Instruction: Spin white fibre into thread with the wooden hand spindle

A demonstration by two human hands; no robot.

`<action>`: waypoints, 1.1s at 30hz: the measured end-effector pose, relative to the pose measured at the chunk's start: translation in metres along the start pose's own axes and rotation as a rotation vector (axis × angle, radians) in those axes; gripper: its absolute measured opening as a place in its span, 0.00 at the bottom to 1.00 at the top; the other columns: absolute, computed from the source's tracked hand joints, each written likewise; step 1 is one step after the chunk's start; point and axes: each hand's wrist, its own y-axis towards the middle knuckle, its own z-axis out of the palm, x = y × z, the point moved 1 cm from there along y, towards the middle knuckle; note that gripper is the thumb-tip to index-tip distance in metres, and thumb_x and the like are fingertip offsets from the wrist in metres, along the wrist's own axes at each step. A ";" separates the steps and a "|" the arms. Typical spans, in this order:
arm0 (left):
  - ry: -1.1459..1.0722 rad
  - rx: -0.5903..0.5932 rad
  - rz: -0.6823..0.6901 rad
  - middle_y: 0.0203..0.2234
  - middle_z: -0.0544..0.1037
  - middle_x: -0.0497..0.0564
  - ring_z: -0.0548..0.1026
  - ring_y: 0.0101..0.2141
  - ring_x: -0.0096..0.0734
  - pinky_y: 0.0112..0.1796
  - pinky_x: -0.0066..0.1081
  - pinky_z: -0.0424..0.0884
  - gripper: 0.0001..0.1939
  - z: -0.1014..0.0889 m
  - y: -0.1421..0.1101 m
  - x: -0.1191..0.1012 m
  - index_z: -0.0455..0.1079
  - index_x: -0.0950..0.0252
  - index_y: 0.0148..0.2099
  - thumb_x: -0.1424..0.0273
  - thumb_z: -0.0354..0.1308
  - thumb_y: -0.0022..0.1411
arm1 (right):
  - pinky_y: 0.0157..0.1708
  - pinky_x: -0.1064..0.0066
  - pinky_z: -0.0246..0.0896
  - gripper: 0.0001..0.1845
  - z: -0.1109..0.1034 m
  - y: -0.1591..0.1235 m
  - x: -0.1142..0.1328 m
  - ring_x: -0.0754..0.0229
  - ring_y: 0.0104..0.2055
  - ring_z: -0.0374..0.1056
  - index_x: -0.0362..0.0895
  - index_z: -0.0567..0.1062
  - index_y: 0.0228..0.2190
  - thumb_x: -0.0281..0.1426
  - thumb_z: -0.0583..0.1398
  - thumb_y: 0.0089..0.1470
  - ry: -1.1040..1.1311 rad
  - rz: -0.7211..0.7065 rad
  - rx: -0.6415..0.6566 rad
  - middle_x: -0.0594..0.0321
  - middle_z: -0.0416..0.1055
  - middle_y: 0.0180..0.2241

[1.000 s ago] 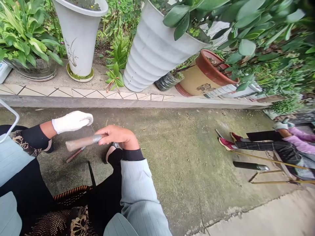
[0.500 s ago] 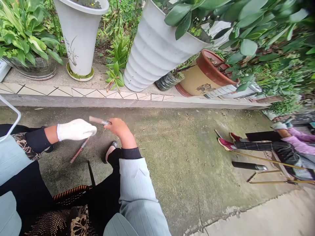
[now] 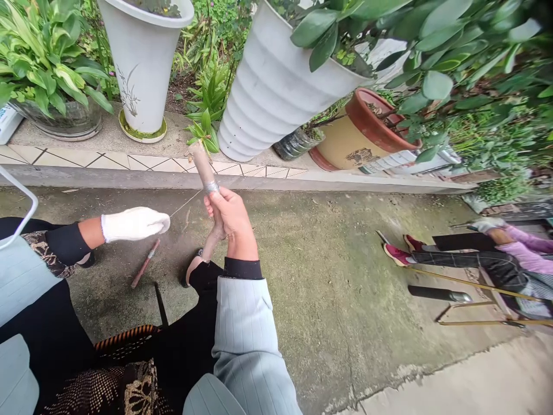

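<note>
**Right fingers:** bare fingers (image 3: pixel 219 202) curled closed around a long tan cylindrical rod (image 3: pixel 202 167), thumb lying along it, just below a narrow silver metal band (image 3: pixel 211 186); the rod stands nearly upright, tilted slightly, top end pointing at the grey concrete kerb (image 3: pixel 242 180).

**Right hand and arm:** right hand (image 3: pixel 231 219) raised, wrist straight, forearm reaching forward from a black cuff (image 3: pixel 242 268) and a pale blue ribbed sleeve (image 3: pixel 244 340).

**Left fingers:** pressed together inside a white knitted glove (image 3: pixel 135 225); a thin pale thread (image 3: pixel 186 203) runs from their tips to the rod, though the knit hides any pinch.

**Left arm:** left hand extended level, bare wrist showing above a black cuff (image 3: pixel 63 243).

**Nearby:** a slim reddish-brown stick (image 3: pixel 146 263) lies on the concrete ground (image 3: pixel 328 288) below the kerb, under the gloved hand, not touching it.

**Co-worker:** seated well right along the kerb, in a pink sleeve (image 3: pixel 529 242), with a gloved hand (image 3: pixel 486 226) raised.
</note>
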 end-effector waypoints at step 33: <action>0.086 0.028 0.040 0.31 0.76 0.50 0.71 0.29 0.28 0.33 0.25 0.63 0.17 0.000 0.005 0.002 0.70 0.65 0.37 0.67 0.40 0.67 | 0.23 0.75 0.52 0.22 0.017 0.006 -0.012 0.68 0.21 0.56 0.40 0.73 0.35 0.47 0.57 0.52 -0.361 0.026 0.138 0.68 0.63 0.21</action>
